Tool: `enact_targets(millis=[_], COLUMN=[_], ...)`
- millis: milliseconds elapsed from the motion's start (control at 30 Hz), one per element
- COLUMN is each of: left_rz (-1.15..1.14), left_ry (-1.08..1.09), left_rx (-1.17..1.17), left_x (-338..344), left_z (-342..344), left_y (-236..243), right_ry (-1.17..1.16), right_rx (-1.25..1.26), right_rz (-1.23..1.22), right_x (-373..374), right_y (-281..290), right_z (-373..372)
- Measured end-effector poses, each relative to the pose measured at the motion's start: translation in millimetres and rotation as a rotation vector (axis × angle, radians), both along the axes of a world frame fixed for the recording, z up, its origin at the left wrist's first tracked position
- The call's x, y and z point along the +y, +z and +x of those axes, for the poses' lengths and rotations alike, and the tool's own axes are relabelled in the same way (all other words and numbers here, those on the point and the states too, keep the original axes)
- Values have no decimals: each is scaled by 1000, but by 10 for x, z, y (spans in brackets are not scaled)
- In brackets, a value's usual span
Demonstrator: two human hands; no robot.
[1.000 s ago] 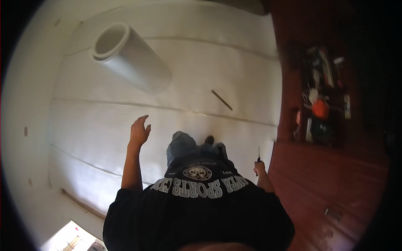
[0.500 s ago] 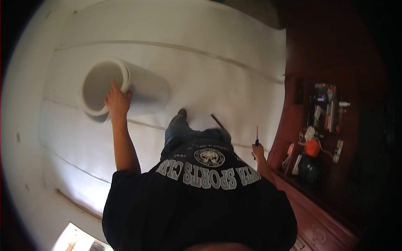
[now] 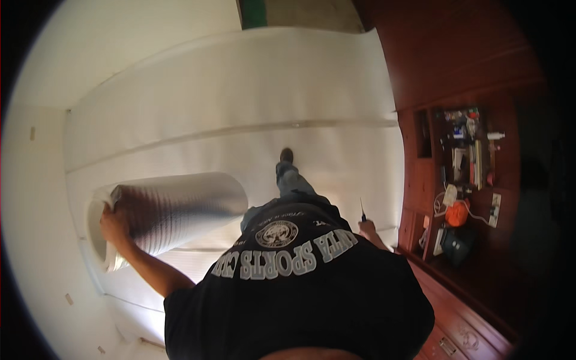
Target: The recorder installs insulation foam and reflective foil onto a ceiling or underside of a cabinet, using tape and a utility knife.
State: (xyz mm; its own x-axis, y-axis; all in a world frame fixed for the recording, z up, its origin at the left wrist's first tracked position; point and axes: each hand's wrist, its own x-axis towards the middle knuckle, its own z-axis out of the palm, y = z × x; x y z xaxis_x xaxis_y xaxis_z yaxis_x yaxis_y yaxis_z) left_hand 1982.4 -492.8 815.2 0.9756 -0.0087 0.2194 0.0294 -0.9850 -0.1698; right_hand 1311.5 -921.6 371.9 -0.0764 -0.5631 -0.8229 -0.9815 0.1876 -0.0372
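Note:
My left hand [image 3: 117, 227] grips the near left end of a large thick roll [image 3: 183, 207] lying on its side at lower left, white at its layered end and silvery, quilted on the outside. My right hand [image 3: 366, 228] is closed on the dark handle of a thin-bladed tool [image 3: 363, 215], blade pointing away from me, beside my right hip. White sheeting [image 3: 240, 90] with long seams covers the floor under me and the roll. My foot [image 3: 286, 154] is on it in the middle, ahead of my body.
Along the right stands a reddish wooden cabinet [image 3: 414, 180], its open niches holding small items, an orange object [image 3: 456, 213], a dark bag [image 3: 454, 246] and a white power strip [image 3: 494, 210] with cables. A pale wall [image 3: 36, 192] bounds the left; a grey-green strip [image 3: 282, 12] lies beyond the sheeting.
My left hand has reached the roll and moved left and toward me with it; the roll now lies more crosswise, showing its silvery side. The dark stick on the sheeting is no longer visible.

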Motion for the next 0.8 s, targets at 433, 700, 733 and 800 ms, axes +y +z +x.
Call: enact_targets(millis=[433, 700, 733, 800], left_rz=[-1, -169, -163, -80], left_ry=[-36, 13, -11, -29], left_rx=[-74, 438, 454, 603], left_x=[-1958, -3808, -3906, -3868], left_z=[1716, 3314, 3503, 3805], left_y=[-226, -1100, -1130, -1152], right_ry=[435, 667, 702, 813], right_rx=[-697, -516, -646, -635], right_rz=[-457, -113, -240, -221], right_x=[-4141, -4536, -4541, -4654], right_y=[1893, 1459, 1428, 1484], right_z=[5798, 6579, 6558, 6640])
